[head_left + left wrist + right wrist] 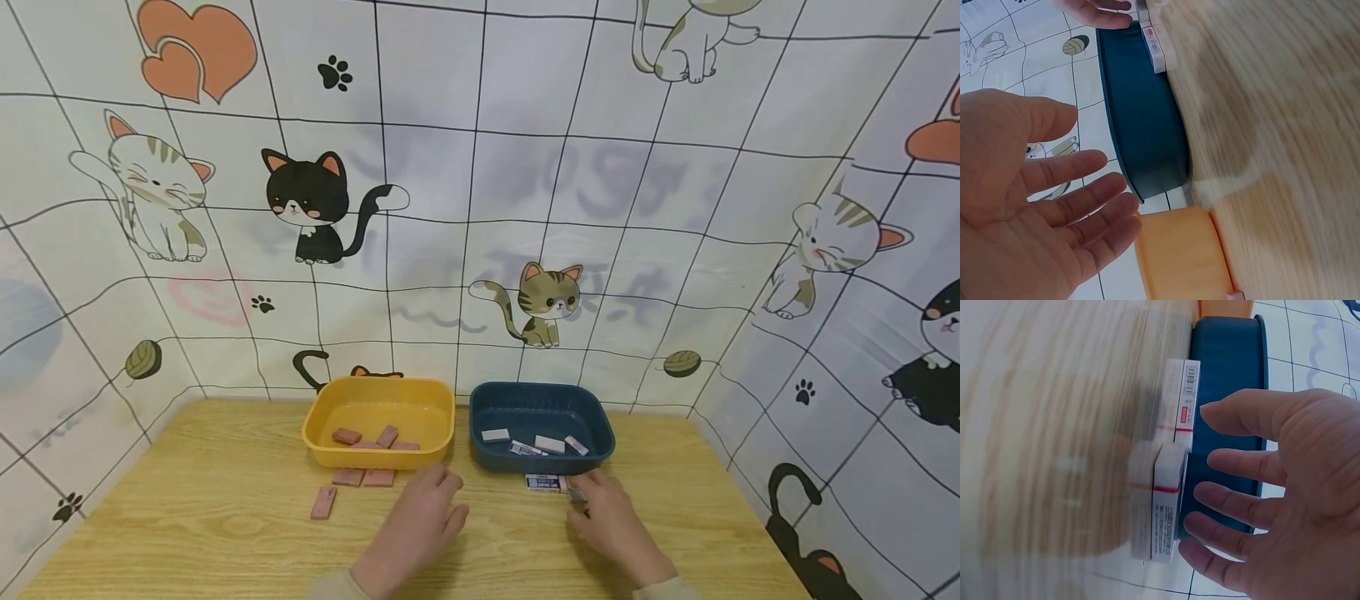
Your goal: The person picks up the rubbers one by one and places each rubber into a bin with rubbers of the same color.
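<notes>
Inside yellow bin [390, 410], pink blks [347, 436]; blue bin [532, 407] w/ white pcs [550, 444]; hands [418, 521] [609, 515] spread, empty.

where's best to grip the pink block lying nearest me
Probably pinch the pink block across its two long sides, coming from above with the left hand: it lies flat on the table, apart from the other pink blocks, so both long sides look free.
</notes>
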The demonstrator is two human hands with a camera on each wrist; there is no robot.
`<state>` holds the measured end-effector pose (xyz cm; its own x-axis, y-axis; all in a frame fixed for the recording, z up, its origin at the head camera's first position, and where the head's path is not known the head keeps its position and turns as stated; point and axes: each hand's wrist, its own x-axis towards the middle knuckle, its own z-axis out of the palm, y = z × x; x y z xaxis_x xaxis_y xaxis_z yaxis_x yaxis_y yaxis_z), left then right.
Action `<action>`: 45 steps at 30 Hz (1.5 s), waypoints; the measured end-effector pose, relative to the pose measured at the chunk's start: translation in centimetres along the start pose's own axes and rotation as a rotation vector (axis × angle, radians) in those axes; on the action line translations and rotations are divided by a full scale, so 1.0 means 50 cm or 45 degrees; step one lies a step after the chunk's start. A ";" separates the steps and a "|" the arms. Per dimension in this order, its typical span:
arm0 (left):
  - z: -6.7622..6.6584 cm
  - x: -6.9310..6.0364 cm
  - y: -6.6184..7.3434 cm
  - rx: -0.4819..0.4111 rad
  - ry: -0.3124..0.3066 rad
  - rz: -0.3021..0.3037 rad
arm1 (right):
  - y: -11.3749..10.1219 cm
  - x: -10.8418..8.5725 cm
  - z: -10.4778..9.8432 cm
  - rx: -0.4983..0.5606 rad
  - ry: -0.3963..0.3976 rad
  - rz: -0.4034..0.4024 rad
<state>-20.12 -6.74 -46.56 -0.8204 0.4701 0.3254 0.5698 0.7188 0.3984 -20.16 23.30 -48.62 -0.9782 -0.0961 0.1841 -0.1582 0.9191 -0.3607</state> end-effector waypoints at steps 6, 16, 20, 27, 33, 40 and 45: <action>0.009 0.003 0.006 0.015 -0.041 0.015 | 0.014 0.001 -0.003 -0.017 -0.073 0.083; 0.033 0.004 0.027 0.039 -0.126 0.022 | 0.029 -0.008 -0.003 -0.084 -0.082 0.093; 0.039 0.007 0.036 0.032 -0.190 -0.025 | 0.034 -0.011 -0.003 -0.114 -0.088 0.085; 0.040 0.012 0.047 0.022 -0.234 -0.040 | 0.034 -0.008 -0.004 -0.124 -0.137 0.146; 0.042 0.011 0.051 0.032 -0.238 -0.019 | 0.030 -0.007 -0.006 -0.105 -0.135 0.162; 0.047 0.013 0.049 0.047 -0.227 -0.005 | 0.028 -0.008 -0.006 -0.105 -0.098 0.153; 0.051 0.014 0.049 0.038 -0.242 -0.016 | 0.021 -0.011 -0.010 -0.072 -0.097 0.198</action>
<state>-19.42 -3.35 -47.57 -0.8230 0.5473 0.1519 0.5603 0.7386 0.3747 -19.74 24.52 -48.63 -0.9980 0.0219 0.0595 0.0012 0.9451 -0.3269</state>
